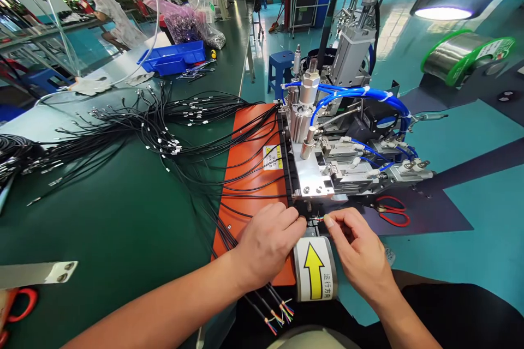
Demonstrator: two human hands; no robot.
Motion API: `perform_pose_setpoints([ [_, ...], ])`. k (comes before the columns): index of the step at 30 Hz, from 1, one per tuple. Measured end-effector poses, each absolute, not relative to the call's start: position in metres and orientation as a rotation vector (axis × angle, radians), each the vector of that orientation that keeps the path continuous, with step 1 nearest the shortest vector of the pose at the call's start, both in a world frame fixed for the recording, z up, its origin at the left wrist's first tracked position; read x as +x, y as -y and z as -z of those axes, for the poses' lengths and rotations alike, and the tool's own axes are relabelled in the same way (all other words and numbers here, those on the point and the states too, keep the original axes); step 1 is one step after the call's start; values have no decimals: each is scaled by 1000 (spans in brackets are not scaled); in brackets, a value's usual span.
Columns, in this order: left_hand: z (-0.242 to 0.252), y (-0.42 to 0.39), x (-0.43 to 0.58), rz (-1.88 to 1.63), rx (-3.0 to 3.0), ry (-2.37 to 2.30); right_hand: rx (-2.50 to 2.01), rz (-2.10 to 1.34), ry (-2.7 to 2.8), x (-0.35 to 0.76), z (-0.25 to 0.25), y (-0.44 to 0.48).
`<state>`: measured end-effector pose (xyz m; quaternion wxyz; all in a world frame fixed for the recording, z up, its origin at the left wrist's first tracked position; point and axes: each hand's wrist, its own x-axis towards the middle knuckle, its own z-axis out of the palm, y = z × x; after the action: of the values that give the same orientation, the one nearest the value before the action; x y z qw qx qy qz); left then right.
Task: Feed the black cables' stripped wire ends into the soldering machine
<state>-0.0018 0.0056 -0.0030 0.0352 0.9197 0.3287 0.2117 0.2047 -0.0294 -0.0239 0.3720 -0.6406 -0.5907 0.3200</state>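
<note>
My left hand [268, 242] rests on the orange mat [245, 174], fingers curled and pinched on a thin black cable [245, 212] at the near end of a black slotted rail [289, 174]. My right hand [358, 251] pinches the fine coloured wire ends [318, 220] of that cable at the same slot. Just in front of both hands sits a grey metal machine [327, 163] with blue air hoses. A white label with a yellow arrow [314, 270] lies between my wrists.
Many black cables [155, 131] fan across the green bench [102, 218] and over the mat. Red-handled scissors [391, 211] lie right of the machine. A solder spool [462, 54] and a lamp stand far right. Blue bins [174, 57] and two seated people are at the back left.
</note>
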Motion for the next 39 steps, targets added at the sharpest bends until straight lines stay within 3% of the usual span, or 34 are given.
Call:
perform_pose_setpoints([
  [8,3,-6,-1,-660,2819,-1015,-1465,-736,1604,205,26,26],
  [32,-6,4,-3,-595,2714,-1231,-1702,-822,1501,202,8,24],
  [39,-7,3,-4,-547,2629,-1230,-1250,-556,1999,162,-2,78],
])
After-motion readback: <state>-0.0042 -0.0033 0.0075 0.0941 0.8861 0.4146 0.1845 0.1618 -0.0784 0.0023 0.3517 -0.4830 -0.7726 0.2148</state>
